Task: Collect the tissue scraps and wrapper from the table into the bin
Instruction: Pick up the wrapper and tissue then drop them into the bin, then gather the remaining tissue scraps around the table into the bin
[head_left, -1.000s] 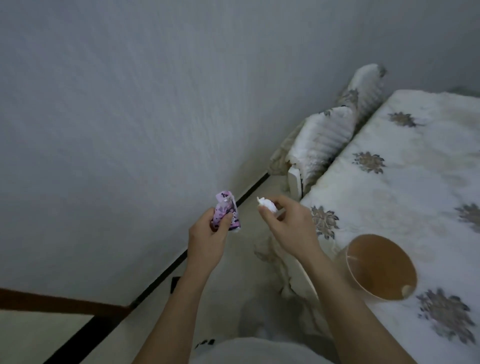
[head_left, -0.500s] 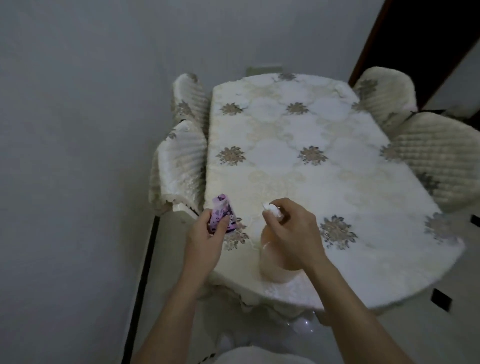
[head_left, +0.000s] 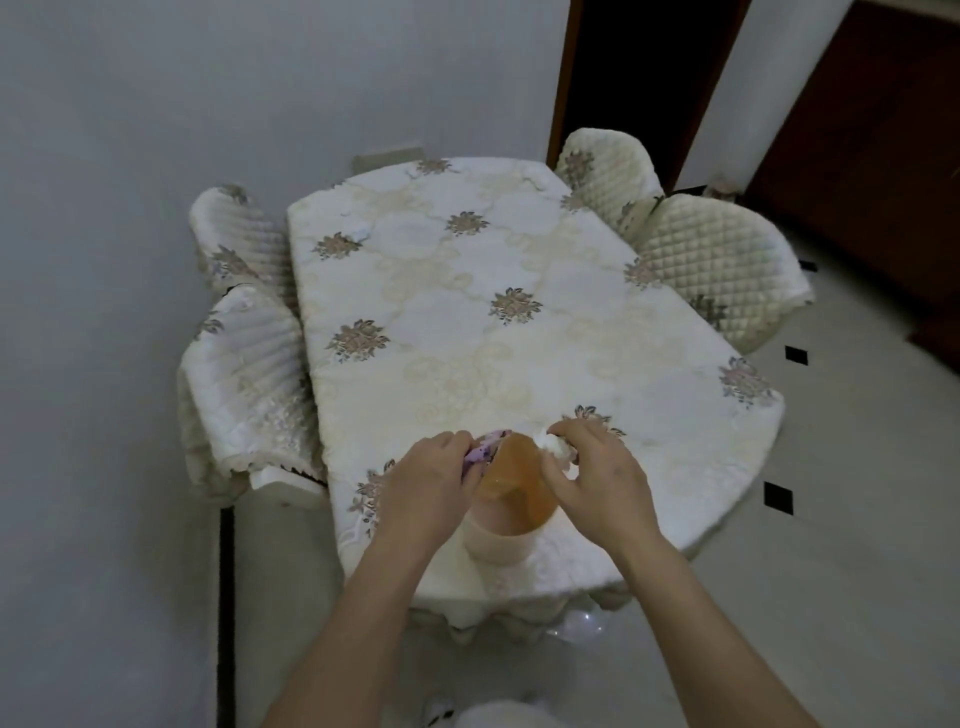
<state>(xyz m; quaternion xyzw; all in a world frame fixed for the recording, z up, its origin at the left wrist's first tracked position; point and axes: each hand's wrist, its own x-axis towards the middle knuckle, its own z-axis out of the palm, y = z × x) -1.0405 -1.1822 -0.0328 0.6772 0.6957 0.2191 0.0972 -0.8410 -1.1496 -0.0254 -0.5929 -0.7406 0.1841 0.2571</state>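
Both my hands are hovering over the bin (head_left: 511, 512), which is standing on the table (head_left: 467, 332) close to its near edge, just left of that edge's middle. The bin is a small beige cup-shaped container, upright, with an amber-brown inside; I am looking down into its mouth.

My left hand (head_left: 421, 491) is pinching the wrapper (head_left: 482, 453), fingers curled closed on it. The wrapper is purple with dark speckles, crumpled, and it is poking out of the fingers toward the bin's left rim. I cannot tell whether it is touching the rim.

My right hand (head_left: 597, 478) is gripping the tissue scraps (head_left: 556, 447), a white wad, with thumb and fingers closed around it. The wad is sitting at the bin's far right rim, just above the opening. A second bit of white is showing lower in the same hand, against the palm.

The table is wearing a cream cloth with floral motifs; apart from the bin, I am seeing nothing lying on it. Quilted chairs (head_left: 722, 265) are standing along its right edge, and two more along its left edge, beside the wall (head_left: 130, 130). Dark doorways are lying beyond the far right corner.
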